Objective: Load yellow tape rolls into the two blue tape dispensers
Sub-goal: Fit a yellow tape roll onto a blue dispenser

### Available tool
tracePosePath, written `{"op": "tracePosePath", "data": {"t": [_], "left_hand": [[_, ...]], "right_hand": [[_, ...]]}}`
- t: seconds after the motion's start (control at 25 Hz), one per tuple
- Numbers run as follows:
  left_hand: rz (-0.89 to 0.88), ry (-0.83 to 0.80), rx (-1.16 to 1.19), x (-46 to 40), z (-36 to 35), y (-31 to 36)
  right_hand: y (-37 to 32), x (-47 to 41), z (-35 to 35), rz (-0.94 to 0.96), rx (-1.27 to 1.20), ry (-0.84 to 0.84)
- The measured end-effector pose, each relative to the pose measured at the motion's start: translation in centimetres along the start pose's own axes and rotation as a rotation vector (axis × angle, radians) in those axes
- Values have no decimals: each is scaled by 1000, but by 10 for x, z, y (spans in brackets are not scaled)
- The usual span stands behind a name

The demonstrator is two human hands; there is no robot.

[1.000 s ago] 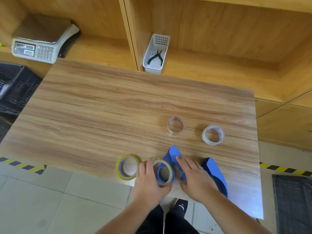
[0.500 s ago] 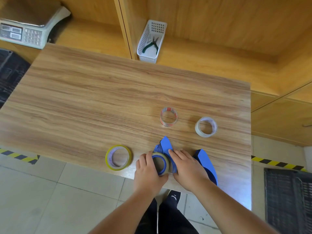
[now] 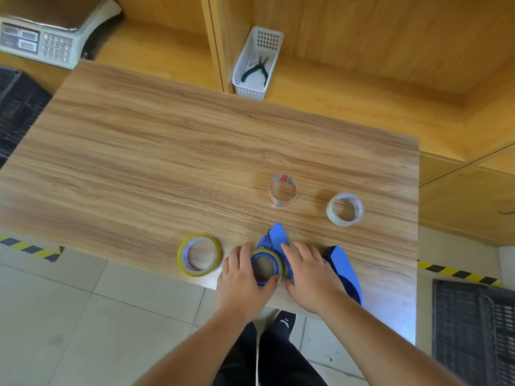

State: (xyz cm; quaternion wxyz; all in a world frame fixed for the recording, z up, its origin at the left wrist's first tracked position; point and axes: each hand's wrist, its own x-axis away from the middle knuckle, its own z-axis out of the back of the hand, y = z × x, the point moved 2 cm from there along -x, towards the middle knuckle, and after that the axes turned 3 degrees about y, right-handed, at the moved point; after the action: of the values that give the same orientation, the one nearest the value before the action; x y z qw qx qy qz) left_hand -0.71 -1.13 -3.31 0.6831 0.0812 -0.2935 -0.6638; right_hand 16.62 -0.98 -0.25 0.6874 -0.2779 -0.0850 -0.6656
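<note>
**Pressing a roll onto the near dispenser**

Gripping a yellow tape roll (image 3: 266, 265) at the table's (image 3: 167, 162) near edge, the left hand (image 3: 242, 280) curls its fingers around the rim. The roll sits on a blue tape dispenser (image 3: 276, 240), whose body the right hand (image 3: 309, 277) mostly hides, fingers spread flat on it. A second blue dispenser (image 3: 345, 271) is partly covered by the right wrist. Another yellow roll (image 3: 199, 255) lies flat just left.
</note>
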Motion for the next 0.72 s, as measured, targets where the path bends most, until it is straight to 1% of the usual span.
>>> {"op": "tracePosePath", "data": {"t": [0.12, 0.2, 0.24, 0.32, 0.48, 0.56, 0.64, 0.72], "left_hand": [[-49, 110, -67, -4, 25, -30], [30, 183, -69, -9, 42, -58], [91, 181, -44, -12, 50, -72], [170, 102, 20, -20, 58, -96], [152, -82, 21, -40, 58, -119], [142, -142, 28, -48, 56, -120], [106, -143, 43, -52, 55, -120], [57, -88, 66, -49, 60, -119]], "right_hand": [[-20, -7, 9, 11, 0, 22], [-42, -16, 12, 39, -7, 19], [-53, -21, 12, 57, -10, 18], [-75, -30, 10, 100, -8, 26], [-103, -39, 2, 142, -10, 14], [-107, -40, -1, 137, -16, 13], [-105, -39, -3, 116, -30, 2], [-99, -37, -2, 92, -45, 13]]}}
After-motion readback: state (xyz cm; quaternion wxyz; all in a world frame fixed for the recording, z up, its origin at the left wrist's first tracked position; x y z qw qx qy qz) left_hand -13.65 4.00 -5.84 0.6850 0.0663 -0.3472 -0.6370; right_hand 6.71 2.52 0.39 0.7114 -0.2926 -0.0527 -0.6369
